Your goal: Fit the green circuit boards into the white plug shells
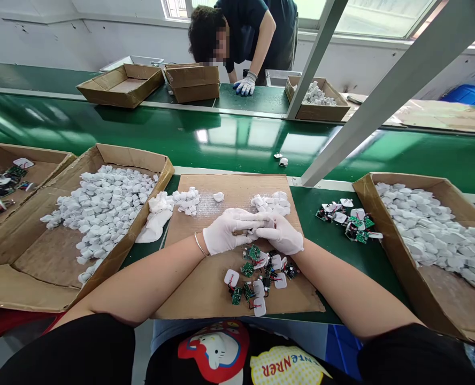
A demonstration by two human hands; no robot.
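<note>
Both my hands wear white gloves and meet over a cardboard sheet (205,278) on the green bench. My left hand (225,231) and my right hand (281,233) are closed together on a small part I cannot make out. Just below them lies a cluster of green circuit boards with white plug plates (257,275). Behind my hands sit two small heaps of white plastic shells (272,202), the other heap (186,199) being to the left. A spare white glove (156,216) lies beside the left heap.
A cardboard box of white shells (101,208) stands at left, another box of shells (430,224) at right. More boards (347,216) lie on the bench right of the sheet. A green conveyor (181,133) runs behind. A person across it leans a gloved hand (245,84) near more boxes.
</note>
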